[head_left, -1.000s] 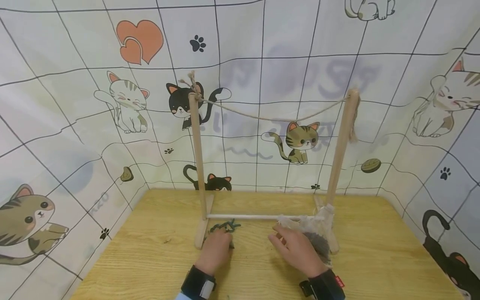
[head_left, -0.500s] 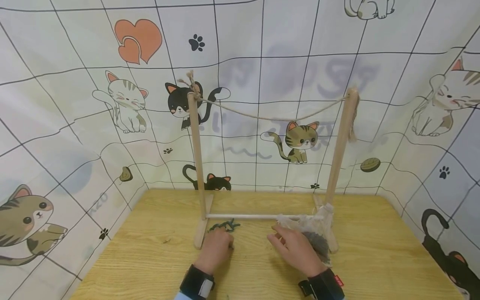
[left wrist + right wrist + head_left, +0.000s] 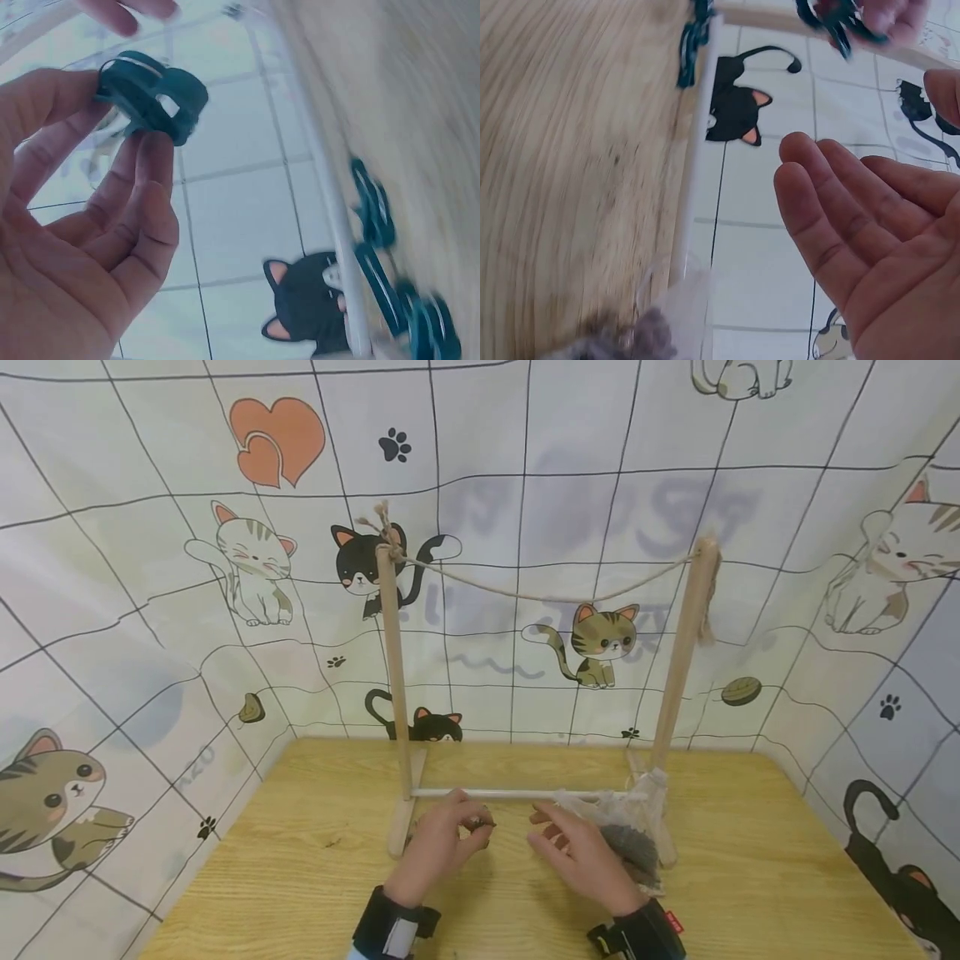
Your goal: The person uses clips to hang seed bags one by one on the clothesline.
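My left hand (image 3: 441,845) pinches a dark green plastic clip (image 3: 154,97) between thumb and fingertips, raised off the table. In the left wrist view, several similar green clips (image 3: 382,281) lie on the table beside the white crossbar (image 3: 322,165). Facing the left hand, my right hand (image 3: 583,858) is held with its fingers loosely bent and parted from the thumb, holding nothing. Just behind the right hand sits a sheer whitish bag (image 3: 656,793) with grey fluffy material (image 3: 633,850) in or under it; which of these I cannot tell.
A wooden stand rises ahead, with a left post (image 3: 393,677), a right post (image 3: 681,652) and a sagging cord (image 3: 525,597) strung between their tops. The wooden table (image 3: 285,877) ends at a cat-printed cloth backdrop (image 3: 480,643) on three sides.
My left hand has come up and to the right from the clips on the table, now with one clip pinched. The right hand has shifted slightly left.
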Demonstrator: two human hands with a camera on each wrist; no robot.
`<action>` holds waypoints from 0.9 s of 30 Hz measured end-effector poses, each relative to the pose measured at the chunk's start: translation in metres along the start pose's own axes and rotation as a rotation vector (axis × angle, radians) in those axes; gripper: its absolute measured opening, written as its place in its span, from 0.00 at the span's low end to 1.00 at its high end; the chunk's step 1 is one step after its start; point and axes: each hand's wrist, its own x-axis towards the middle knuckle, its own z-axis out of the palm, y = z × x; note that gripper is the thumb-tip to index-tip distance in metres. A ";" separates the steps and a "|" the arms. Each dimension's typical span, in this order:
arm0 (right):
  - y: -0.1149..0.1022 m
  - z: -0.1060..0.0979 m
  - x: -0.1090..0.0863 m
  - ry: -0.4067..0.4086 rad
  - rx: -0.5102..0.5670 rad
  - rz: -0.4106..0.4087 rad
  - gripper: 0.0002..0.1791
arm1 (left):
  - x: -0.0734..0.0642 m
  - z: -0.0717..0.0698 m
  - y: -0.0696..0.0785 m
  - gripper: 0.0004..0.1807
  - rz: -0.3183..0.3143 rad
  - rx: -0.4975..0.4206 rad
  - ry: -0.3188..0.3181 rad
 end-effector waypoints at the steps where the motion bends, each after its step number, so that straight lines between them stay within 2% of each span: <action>1: 0.000 0.001 0.000 0.009 0.014 -0.030 0.26 | 0.002 0.000 0.003 0.05 0.001 -0.040 0.008; 6: -0.002 0.005 0.000 0.029 0.101 -0.152 0.25 | 0.010 0.005 0.014 0.03 0.019 -0.238 0.052; 11: -0.004 0.008 0.001 0.051 0.136 -0.226 0.23 | 0.012 0.012 0.020 0.04 0.016 -0.383 0.038; 15: -0.005 0.009 0.001 0.055 0.136 -0.224 0.21 | 0.012 0.014 0.022 0.04 0.032 -0.426 0.028; 22: -0.008 0.007 0.001 0.049 0.139 -0.157 0.20 | 0.013 0.016 0.023 0.06 0.050 -0.481 0.019; 27: -0.010 0.005 0.001 0.075 0.141 -0.165 0.18 | 0.013 0.015 0.023 0.12 0.002 -0.496 0.014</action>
